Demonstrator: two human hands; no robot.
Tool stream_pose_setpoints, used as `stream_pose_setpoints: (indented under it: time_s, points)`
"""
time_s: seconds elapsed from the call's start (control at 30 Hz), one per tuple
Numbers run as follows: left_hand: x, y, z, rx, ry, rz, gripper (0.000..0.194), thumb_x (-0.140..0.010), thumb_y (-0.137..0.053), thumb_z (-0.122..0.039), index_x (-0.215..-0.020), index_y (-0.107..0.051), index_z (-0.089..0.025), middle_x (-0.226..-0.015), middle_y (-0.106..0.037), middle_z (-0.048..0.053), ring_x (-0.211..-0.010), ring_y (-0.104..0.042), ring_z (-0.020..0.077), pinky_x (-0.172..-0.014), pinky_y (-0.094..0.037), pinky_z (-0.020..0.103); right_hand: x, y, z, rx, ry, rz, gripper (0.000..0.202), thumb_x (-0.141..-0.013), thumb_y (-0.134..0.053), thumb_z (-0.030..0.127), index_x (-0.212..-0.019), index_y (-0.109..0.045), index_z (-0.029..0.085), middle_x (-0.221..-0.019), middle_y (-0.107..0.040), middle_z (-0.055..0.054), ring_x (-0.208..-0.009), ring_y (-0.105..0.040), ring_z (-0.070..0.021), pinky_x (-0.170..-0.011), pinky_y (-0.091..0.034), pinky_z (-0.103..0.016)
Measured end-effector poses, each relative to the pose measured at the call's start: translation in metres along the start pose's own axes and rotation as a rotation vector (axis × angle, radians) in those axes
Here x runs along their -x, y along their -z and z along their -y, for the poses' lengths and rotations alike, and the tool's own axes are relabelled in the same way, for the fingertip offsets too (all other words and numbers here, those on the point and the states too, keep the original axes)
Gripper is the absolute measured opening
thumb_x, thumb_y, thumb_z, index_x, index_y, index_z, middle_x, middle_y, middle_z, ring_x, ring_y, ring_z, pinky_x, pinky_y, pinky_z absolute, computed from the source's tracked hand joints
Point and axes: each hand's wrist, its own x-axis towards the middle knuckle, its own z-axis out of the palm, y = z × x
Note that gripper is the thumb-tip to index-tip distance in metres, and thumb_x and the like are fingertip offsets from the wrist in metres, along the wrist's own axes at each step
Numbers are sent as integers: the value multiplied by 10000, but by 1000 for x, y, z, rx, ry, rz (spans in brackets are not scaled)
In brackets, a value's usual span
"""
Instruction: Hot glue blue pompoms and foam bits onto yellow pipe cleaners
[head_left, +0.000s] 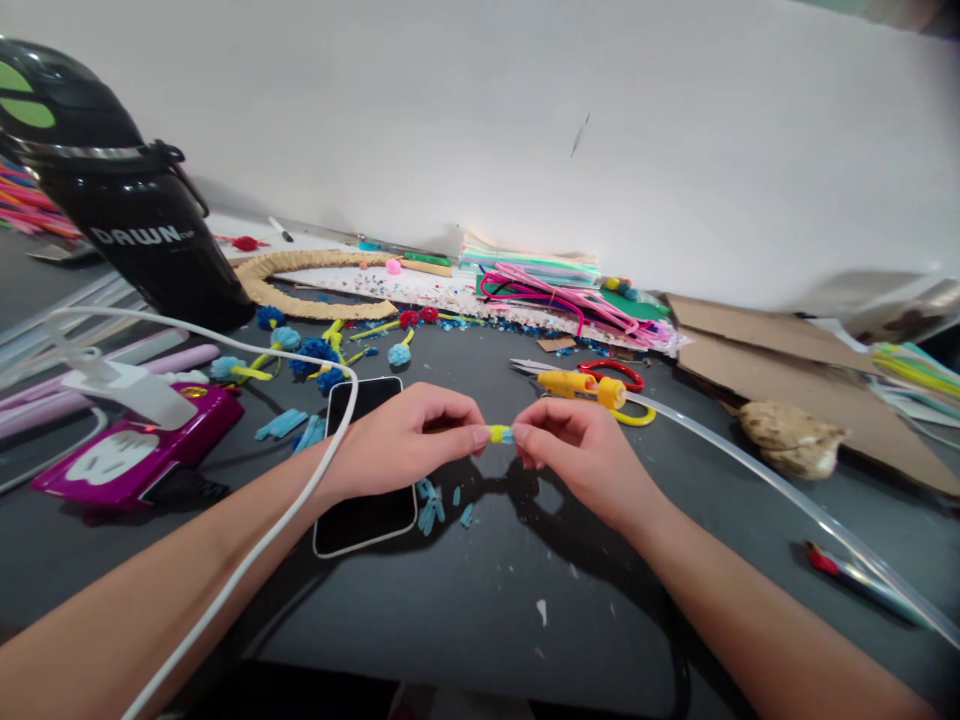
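Note:
My left hand (pixel 424 430) pinches the yellow end of a small yellow and light-blue pipe-cleaner piece (pixel 498 434) between thumb and fingers. On its light-blue end, my right hand (pixel 577 440) is closed in a pinch too. The piece is held level above the dark table (pixel 555 630), its ends hidden by my fingertips. Short light-blue cut pieces (pixel 429 510) lie below my left hand. A phone (pixel 365 520) rests partly under my left wrist. Just beyond my right hand are a yellow glue gun (pixel 574 388) with a long clear stick and scissors (pixel 636 378) with red and yellow handles.
A black bottle (pixel 142 230) and purple power adapter (pixel 142 450) stand left, with a white cable (pixel 292 520) crossing my left forearm. Pipe-cleaner flowers (pixel 315 355), a tan ring (pixel 262 290) and pink pipe cleaners (pixel 555 295) lie behind. Cardboard (pixel 780 370) is right.

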Motion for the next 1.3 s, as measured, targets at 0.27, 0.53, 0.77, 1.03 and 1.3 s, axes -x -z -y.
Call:
stream_pose_setpoints:
  time_s: [0.27,0.53,0.77,1.03,1.3]
  points:
    - [0,4,1,-43,-13,-52,310,-905,-527,-382,-746,-637,-140,-629,-510,-25,-602,-421,91,-554,-324,203,-1,1,-2,-65,26,-25,198,-833,-621,367,-810,-679,179,-692,-635,-4,-626,-576,-130,-597,-458,-258]
    - [3,17,5,-161,-22,-202,307,-879,-553,-405,-803,-685,-139,-662,-595,3,-611,-480,106,-559,-361,209,8,14,6,574,85,53,250,-864,-533,278,-628,-546,197,-566,-526,25,-527,-440,-110,-487,-316,-247]
    - [1,20,9,-197,-13,-223,332,-878,-552,-433,-830,-699,-140,-677,-624,16,-611,-501,109,-562,-369,214,43,36,8,1232,-70,243,267,-820,-559,300,-575,-600,202,-610,-627,-68,-492,-495,-151,-482,-186,-298]
    - [0,22,9,-193,-51,-255,356,-915,-496,-420,-769,-662,-141,-713,-626,23,-658,-516,117,-597,-374,224,24,69,-10,1267,-212,-189,639,-804,-388,789,-703,-633,208,-694,-648,-98,-581,-583,-231,-509,-308,-316]
    - [-1,16,12,-340,-137,-365,268,-911,-540,-357,-797,-667,-151,-665,-592,7,-591,-473,102,-558,-349,223,0,61,-32,566,-19,-278,326,-849,-581,482,-922,-664,175,-909,-703,-86,-804,-649,-240,-666,-464,-327]
